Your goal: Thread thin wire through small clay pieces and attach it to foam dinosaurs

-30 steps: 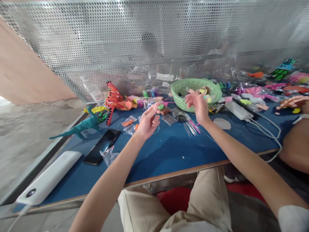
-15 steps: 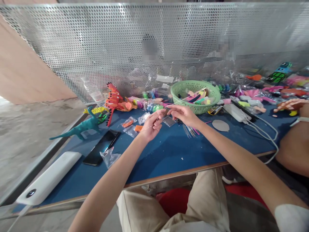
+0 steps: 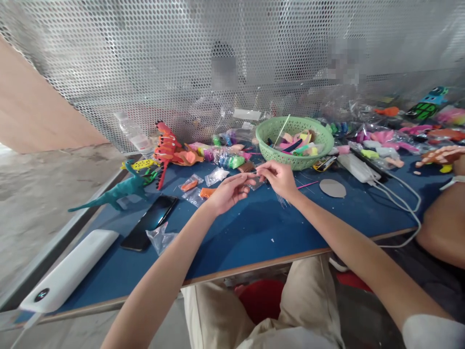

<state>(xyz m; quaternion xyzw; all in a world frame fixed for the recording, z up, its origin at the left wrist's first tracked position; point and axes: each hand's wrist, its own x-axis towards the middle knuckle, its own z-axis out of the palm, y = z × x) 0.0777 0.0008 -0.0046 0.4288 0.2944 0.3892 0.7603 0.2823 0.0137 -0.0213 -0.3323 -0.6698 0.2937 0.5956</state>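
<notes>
My right hand is closed in a pinch, and a thin wire slants up from it in front of the green basket. Close beside it, my left hand has its thumb and forefinger together, the other fingers loosely curled. Whatever sits between the left fingertips is too small to make out. A packet of brown clay lies just behind the hands. Several thin metal wires rest on the table below my right hand. To the left lie orange clay and a bagged orange piece.
A teal dinosaur figure, a red figure, a phone and a white power bank are at left. A grey disc and a white device with cables lie right. Perforated metal stands behind.
The wire has swung from a low slant to a steeper one. My hands have drawn slightly apart, uncovering the brown clay packet. The view has shifted a little.
</notes>
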